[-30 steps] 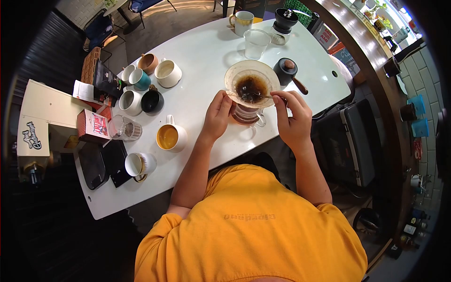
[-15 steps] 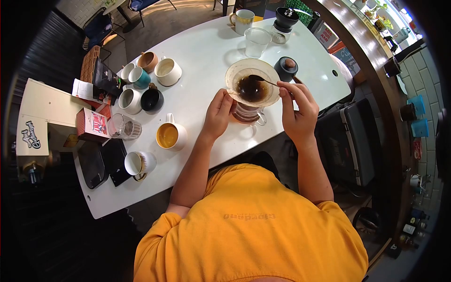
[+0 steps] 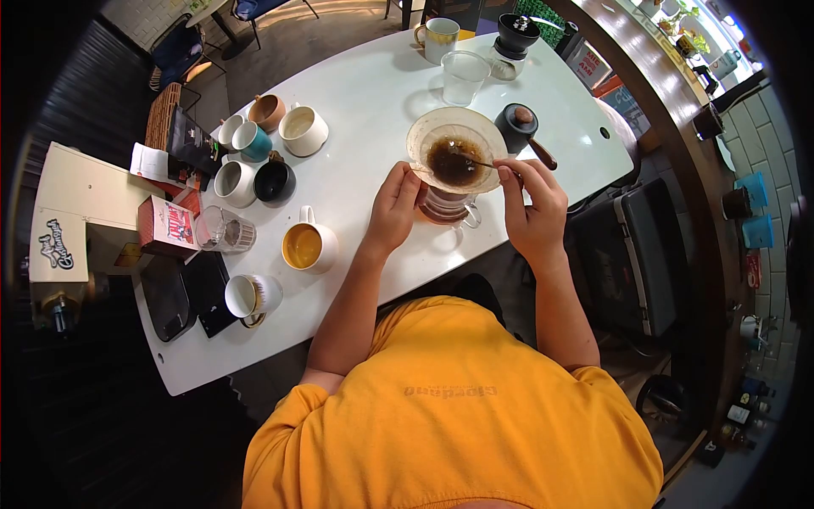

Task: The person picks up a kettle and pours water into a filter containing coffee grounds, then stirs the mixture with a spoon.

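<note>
Coffee [image 3: 449, 176], dark brown and glinting, pools in a cream, stained filter [image 3: 420, 138] over a glass server [image 3: 445, 210] toward the view's one o'clock, fingers of the left hand [image 3: 395, 205] pinching the filter's rim at eight o'clock and those of the right hand [image 3: 538, 208] gripping a spoon [image 3: 484, 164] at four.

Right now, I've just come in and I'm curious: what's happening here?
A person in a yellow T-shirt holds a slim dark spoon in the right hand, its end dipping into dark brown liquid inside a pale cone-shaped coffee filter. The left hand holds the filter's rim. Below sits a clear glass server.
</note>
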Demonstrator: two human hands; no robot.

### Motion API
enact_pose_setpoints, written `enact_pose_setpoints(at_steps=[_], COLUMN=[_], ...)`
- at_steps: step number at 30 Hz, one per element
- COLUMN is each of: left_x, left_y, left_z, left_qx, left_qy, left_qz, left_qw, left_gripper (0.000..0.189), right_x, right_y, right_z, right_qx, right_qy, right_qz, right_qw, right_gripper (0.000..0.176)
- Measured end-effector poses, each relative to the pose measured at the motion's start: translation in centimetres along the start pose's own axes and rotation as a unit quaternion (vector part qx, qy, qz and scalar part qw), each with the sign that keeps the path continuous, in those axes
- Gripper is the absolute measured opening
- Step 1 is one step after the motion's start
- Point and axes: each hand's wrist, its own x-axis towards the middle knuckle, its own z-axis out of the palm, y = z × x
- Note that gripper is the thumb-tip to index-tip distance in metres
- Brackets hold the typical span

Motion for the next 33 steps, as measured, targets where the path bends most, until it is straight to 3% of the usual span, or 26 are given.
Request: enact_pose_setpoints(at_steps=[15,26,33], left_x=[0.0,-0.1,-0.1], left_y=[0.0,-0.2,0.0], left_z=[0.0,0.0,0.0], left_qx=[-0.002,0.003,0.011], left_qy=[0.001,0.003,0.004], left_qz=[0.003,0.004,0.005], left_qw=[1.000,1.000,1.000], left_gripper=[0.022,0.023,0.022], right_x=[-0.4,0.9,1.4], right_y=[-0.3,-0.9,-1.2], right_z=[0.0,-0.9,-1.1], right_qx=[0.053,0.041,0.003], right_qy=[-0.003,0.044,0.009], right_qz=[0.054,0.003,-0.010], right_qw=[0.997,0.998,1.000], right_gripper=[0.008,0.009,0.009])
